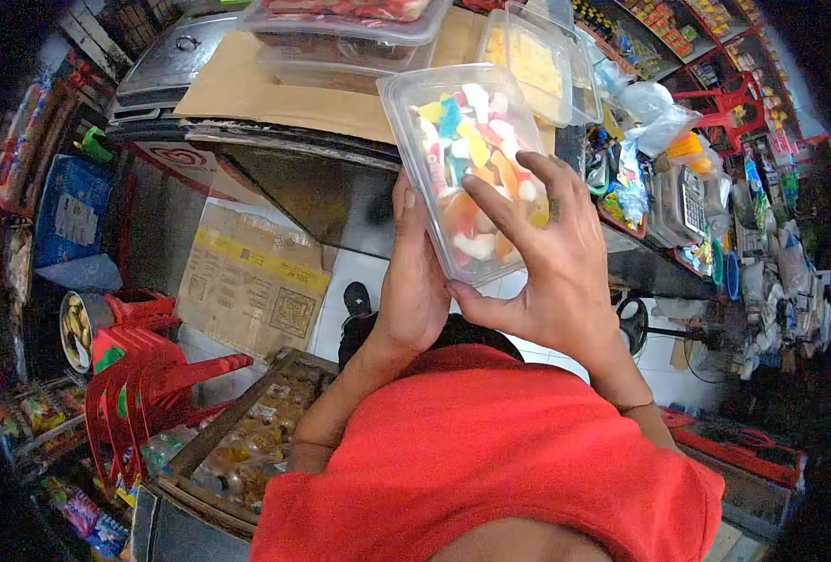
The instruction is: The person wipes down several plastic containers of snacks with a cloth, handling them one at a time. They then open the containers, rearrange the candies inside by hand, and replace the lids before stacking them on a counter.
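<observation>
A clear plastic tub [462,169] full of colourful gummy candies [473,145] is held tilted in front of the red shirt. My left hand [414,272] supports it along its left side and from underneath, with some fingers hidden behind the tub. Over the tub's lower right part is my right hand [547,253], its fingers apart, with the thumb by the bottom corner and the fingertips above the candies. Whether those fingertips touch the candies or a clear cover, I cannot tell.
Stacked tubs [341,47] stand on a cardboard-topped counter [219,94]. More tubs with yellowish contents [528,70] are at its right. Red plastic chairs [144,375] and a flattened carton [252,281] lie to the left. A fan [706,351] stands at the right.
</observation>
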Demonstrator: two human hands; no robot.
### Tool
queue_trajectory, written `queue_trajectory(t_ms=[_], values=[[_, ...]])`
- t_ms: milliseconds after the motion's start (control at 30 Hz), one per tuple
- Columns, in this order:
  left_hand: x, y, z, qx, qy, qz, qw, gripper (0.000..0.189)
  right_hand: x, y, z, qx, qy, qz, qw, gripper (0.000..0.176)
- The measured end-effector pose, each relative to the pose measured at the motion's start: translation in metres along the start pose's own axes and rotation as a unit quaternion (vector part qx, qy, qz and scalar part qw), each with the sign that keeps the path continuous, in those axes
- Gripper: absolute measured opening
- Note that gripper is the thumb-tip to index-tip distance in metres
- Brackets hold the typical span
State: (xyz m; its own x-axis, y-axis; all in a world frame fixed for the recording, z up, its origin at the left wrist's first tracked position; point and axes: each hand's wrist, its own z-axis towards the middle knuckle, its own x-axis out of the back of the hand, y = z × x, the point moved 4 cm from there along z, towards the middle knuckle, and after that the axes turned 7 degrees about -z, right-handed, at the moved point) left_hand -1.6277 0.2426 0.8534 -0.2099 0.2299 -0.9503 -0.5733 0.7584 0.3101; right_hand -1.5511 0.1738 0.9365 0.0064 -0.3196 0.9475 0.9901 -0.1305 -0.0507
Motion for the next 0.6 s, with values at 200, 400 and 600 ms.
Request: queue_trajectory(t_ms=[200,400,600], values=[[-0.005,0.003,0.000,-0.062,-0.011,0.054,0.997,0.049,0.007,-0.002,0.001,-0.019,-0.015,-0.032,0.999,0.071],[-0.001,0.002,-0.003,-0.047,0.018,0.070,0.996,0.050,0.009,-0.001,-0.001,-0.029,-0.022,-0.045,0.998,0.071],[0.002,0.001,-0.001,-0.063,0.000,0.073,0.995,0.050,0.004,-0.001,-0.002,-0.030,0.004,-0.057,0.998,0.070]])
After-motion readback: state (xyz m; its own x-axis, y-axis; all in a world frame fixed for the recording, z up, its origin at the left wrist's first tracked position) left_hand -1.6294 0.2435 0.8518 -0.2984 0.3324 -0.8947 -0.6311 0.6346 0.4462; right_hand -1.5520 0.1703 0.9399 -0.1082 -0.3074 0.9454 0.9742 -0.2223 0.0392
